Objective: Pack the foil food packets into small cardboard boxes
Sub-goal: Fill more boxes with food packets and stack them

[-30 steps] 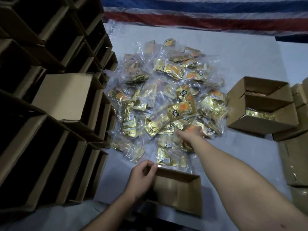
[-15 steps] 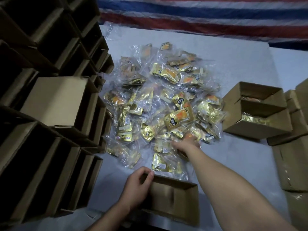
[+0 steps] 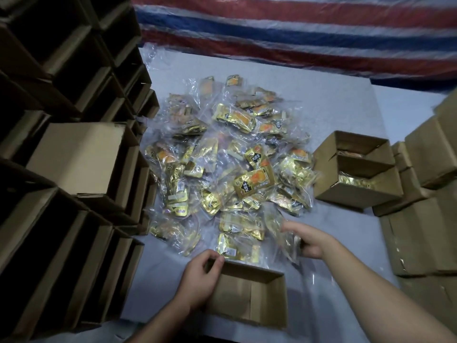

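A heap of gold foil food packets [image 3: 230,157] in clear plastic bags covers the middle of the pale table. An open, empty small cardboard box [image 3: 257,295] stands at the near edge. My left hand [image 3: 200,278] grips the box's far left corner, fingers curled over the rim. My right hand [image 3: 309,241] holds a bagged bunch of foil packets [image 3: 286,241] just beyond the box's far right corner, at the near edge of the heap.
Stacks of empty open cardboard boxes [image 3: 74,157] wall off the left side. At the right stands an open box [image 3: 356,169] with foil packets inside, beside closed boxes [image 3: 425,229]. A red, white and blue striped tarp [image 3: 296,33] hangs behind the table.
My right hand has pulled back from the heap toward the near box, now with a bag of packets in its grip. My left hand stayed on the box corner.
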The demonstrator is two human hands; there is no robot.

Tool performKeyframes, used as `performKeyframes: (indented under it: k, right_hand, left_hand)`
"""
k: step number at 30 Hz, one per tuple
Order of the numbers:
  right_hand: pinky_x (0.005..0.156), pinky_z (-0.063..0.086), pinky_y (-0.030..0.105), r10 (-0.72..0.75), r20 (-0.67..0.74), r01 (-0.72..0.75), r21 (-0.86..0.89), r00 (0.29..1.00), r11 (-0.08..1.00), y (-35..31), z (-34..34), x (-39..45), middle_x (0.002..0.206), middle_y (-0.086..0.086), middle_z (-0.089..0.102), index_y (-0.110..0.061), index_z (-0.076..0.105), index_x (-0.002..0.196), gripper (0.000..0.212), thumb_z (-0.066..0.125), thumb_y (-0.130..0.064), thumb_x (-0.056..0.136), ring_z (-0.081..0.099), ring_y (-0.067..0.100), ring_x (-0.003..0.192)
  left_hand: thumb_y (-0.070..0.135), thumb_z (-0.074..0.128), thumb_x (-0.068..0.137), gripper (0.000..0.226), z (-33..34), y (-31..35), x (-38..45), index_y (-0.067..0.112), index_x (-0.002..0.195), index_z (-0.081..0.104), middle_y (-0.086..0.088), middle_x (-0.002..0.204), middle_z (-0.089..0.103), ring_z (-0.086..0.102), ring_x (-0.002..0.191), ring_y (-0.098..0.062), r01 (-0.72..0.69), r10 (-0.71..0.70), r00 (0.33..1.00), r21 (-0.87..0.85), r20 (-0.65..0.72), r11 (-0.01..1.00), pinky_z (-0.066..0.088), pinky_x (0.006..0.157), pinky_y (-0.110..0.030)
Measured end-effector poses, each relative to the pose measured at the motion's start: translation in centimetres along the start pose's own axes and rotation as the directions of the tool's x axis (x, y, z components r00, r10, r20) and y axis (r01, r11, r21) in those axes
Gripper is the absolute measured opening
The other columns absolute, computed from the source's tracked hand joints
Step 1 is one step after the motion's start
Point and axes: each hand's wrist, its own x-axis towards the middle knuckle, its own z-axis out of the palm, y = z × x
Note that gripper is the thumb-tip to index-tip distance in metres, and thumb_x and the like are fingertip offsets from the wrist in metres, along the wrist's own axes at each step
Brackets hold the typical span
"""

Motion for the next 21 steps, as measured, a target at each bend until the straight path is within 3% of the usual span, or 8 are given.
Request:
performKeyframes:
  k: [2,4,6,9,11,14,17,21]
  right_hand:
    - [0.063,0.061,0.036,-0.067,0.06,0.054,0.201,0.996,0.978,0.6,-0.5,-2.4,0.097,0.017,0.074,-0.009,0.057,0.123,0.04,0.054,0.001,0.084,0.073,0.028,0.078]
    - [0.075,0.06,0.044,-0.187,0.125,0.137,0.326,0.974,0.935,1.0,-0.1,-4.7,0.113,0.026,0.069,-0.009,0.051,0.132,0.061,0.056,0.007,0.073,0.072,0.035,0.092]
    - [0.071,0.06,0.046,-0.297,0.167,0.215,0.383,0.94,0.898,1.4,0.6,-6.7,0.115,0.029,0.067,-0.005,0.049,0.133,0.073,0.07,0.007,0.064,0.07,0.038,0.092]
    - [0.08,0.06,0.052,-0.426,0.238,0.242,0.548,0.873,0.801,1.8,1.6,-8.9,0.109,0.029,0.069,0.002,0.067,0.119,0.075,0.094,-0.014,0.052,0.071,0.04,0.092]
    - [0.085,0.058,0.051,-0.458,0.292,0.245,0.549,0.839,0.799,2.1,2.8,-10.2,0.109,0.029,0.069,-0.002,0.071,0.117,0.071,0.095,-0.031,0.056,0.071,0.038,0.092]
    - [0.084,0.057,0.04,-0.454,0.409,0.33,0.34,0.791,0.881,3.1,4.7,-10.9,0.113,0.021,0.068,-0.003,0.056,0.133,0.078,0.088,-0.032,0.068,0.069,0.03,0.093]
    - [0.09,0.051,0.033,-0.351,0.366,0.388,-0.032,0.862,0.921,4.8,6.5,-10.8,0.132,0.012,0.059,-0.02,0.045,0.14,0.07,0.074,-0.022,0.075,0.063,0.025,0.107]
    - [0.069,0.047,0.013,-0.218,0.423,0.435,-0.531,0.88,0.727,5.6,8.8,-9.7,0.105,-0.009,0.065,-0.025,0.056,0.132,0.044,0.066,-0.013,0.092,0.06,-0.004,0.078]
  left_hand:
    - [0.016,0.063,0.094,0.015,0.0,0.0,0.0,0.02,0.079,0.064,0.01,0.079,0.066,0.06,0.079,-0.001,-0.001,0.001,1.0,-0.019,0.003,1.0,0.045,0.074,-0.015]
    - [0.018,0.063,0.094,0.007,0.1,0.1,-0.1,0.022,0.088,0.064,0.008,0.084,0.068,0.06,0.084,0.002,0.02,-0.02,1.0,-0.044,-0.002,0.999,0.044,0.075,-0.01]
    - [0.022,0.062,0.095,0.003,0.1,0.2,-0.1,0.023,0.097,0.063,0.008,0.094,0.067,0.059,0.09,0.004,0.058,-0.058,0.998,-0.076,0.008,0.995,0.042,0.076,-0.007]
    - [0.024,0.058,0.097,0.006,0.0,0.0,-0.1,0.023,0.098,0.064,0.01,0.097,0.067,0.058,0.093,0.006,0.057,-0.053,0.997,-0.062,0.061,0.996,0.041,0.077,-0.006]
    - [0.024,0.056,0.098,0.008,0.0,-0.2,-0.1,0.024,0.095,0.064,0.009,0.094,0.067,0.058,0.089,0.006,0.065,-0.059,0.995,-0.082,0.082,0.995,0.041,0.075,-0.005]
    - [0.023,0.049,0.101,0.018,0.1,-0.4,0.1,0.019,0.092,0.064,0.005,0.089,0.066,0.057,0.079,0.008,0.083,-0.071,0.993,-0.128,0.099,0.988,0.042,0.072,-0.007]
    - [0.021,0.04,0.105,0.027,0.3,-0.5,0.2,0.015,0.092,0.064,0.003,0.085,0.066,0.059,0.079,0.005,0.133,-0.112,0.988,-0.221,0.105,0.966,0.044,0.073,-0.01]
    - [0.022,0.038,0.105,0.03,0.2,-0.9,0.1,0.012,0.093,0.064,0.001,0.083,0.071,0.065,0.079,-0.005,0.156,-0.121,0.983,-0.287,0.137,0.945,0.048,0.071,-0.016]
